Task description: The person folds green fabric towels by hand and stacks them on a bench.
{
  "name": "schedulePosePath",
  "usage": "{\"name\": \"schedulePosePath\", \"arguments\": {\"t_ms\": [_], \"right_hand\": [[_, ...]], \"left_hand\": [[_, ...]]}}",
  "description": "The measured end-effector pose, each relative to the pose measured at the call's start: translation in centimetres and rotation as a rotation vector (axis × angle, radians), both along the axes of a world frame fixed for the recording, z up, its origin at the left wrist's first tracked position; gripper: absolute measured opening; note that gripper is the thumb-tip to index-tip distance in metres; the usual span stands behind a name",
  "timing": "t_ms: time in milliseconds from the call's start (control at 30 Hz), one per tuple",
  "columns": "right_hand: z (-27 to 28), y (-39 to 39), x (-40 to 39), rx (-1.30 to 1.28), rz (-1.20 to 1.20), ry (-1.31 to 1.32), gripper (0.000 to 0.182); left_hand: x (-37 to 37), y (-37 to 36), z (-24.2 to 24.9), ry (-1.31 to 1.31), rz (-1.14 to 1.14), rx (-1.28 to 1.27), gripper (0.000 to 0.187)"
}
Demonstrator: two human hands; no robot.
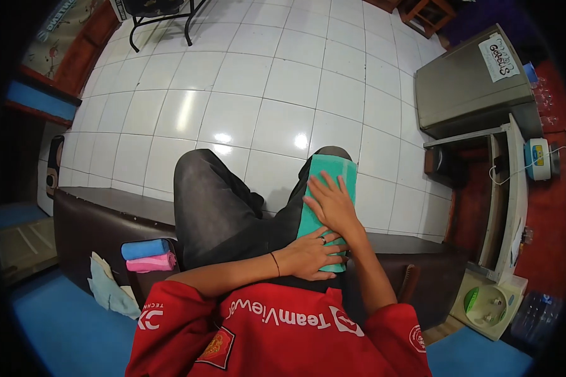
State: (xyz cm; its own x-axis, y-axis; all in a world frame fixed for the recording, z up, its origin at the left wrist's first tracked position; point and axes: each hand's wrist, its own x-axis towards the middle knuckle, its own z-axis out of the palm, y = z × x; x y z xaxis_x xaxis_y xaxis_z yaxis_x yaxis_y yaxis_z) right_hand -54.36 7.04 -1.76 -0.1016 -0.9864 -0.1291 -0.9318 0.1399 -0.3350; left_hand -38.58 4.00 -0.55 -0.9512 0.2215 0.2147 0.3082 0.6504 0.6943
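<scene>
A green towel (pixel 309 221) lies lengthwise along my right thigh, smooth and flat, its far end near the knee. My right hand (pixel 333 206) rests palm down on its middle, fingers spread. Closer to my body, my left hand (pixel 312 254), with a ring on one finger, lies across the towel's near part with its fingers stretched out. Its fingertips come close to my right wrist. Neither hand grips the towel. On the dark seat to my left are a folded blue towel (pixel 146 249) and a folded pink towel (pixel 151 262), stacked.
A light blue cloth (pixel 110 290) hangs over the rear edge of the dark brown seat (pixel 113 220). White floor tiles (pixel 233 75) spread ahead. At right stand a small grey fridge (pixel 471 88), a shelf (pixel 506 201) and a water dispenser (pixel 487 305). A chair (pixel 163 12) stands far left.
</scene>
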Motion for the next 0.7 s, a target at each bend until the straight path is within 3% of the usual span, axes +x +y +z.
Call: {"name": "schedulePosePath", "arguments": {"t_ms": [67, 133, 167, 233, 267, 333, 367, 433, 467, 533, 567, 600, 700], "right_hand": [[0.7, 1.5, 0.2, -0.036, 0.007, -0.071, 0.040], [1.0, 3.1, 0.2, -0.312, -0.269, -0.441, 0.034], [0.9, 4.0, 0.3, -0.309, -0.269, -0.436, 0.034], [0.5, 5.9, 0.7, -0.450, -0.907, -0.740, 0.035], [0.8, 7.0, 1.0, -0.447, -0.910, -0.739, 0.035], [2.2, 8.7, 2.1, -0.370, -1.236, -0.901, 0.045], [2.5, 9.7, 2.8, -0.376, -1.249, -0.901, 0.045], [3.3, 11.1, 4.1, -0.095, -1.119, -0.955, 0.057], [4.2, 11.2, 4.5, -0.103, -1.134, -0.957, 0.057], [6.7, 10.0, 5.1, -0.060, -1.045, -1.005, 0.062], [5.3, 10.4, 4.5, -0.218, -1.005, -1.185, 0.060], [5.9, 10.1, 4.1, -0.224, -1.013, -1.184, 0.060], [7.1, 10.3, 2.5, -0.678, -1.036, -0.985, 0.043]], "left_hand": [[0.1, 0.2, -0.2, 0.035, 0.004, 0.029, 0.042], [0.0, 0.1, 0.4, 0.072, 0.069, 0.026, 0.031], [-0.1, 0.2, 0.5, 0.077, 0.069, 0.030, 0.031], [-0.2, 0.3, 0.7, 0.052, 0.155, 0.188, 0.021], [-0.3, 0.4, 0.8, 0.050, 0.153, 0.190, 0.021], [-0.9, -0.4, 1.8, -0.078, 0.505, 0.491, 0.018], [-1.0, -1.1, 2.4, -0.085, 0.569, 0.687, 0.018], [-1.1, -2.1, 4.0, -0.140, 0.626, 0.800, 0.018], [-1.2, -2.6, 4.7, -0.189, 0.698, 0.911, 0.017], [-1.5, -3.8, 5.4, -0.142, 0.818, 0.889, 0.018], [-1.9, -4.4, 5.2, -0.058, 0.869, 0.913, 0.017], [-2.3, -5.0, 5.0, 0.026, 0.922, 0.939, 0.018], [-1.9, -6.4, 7.5, 0.225, 0.973, 1.291, 0.037]]}}
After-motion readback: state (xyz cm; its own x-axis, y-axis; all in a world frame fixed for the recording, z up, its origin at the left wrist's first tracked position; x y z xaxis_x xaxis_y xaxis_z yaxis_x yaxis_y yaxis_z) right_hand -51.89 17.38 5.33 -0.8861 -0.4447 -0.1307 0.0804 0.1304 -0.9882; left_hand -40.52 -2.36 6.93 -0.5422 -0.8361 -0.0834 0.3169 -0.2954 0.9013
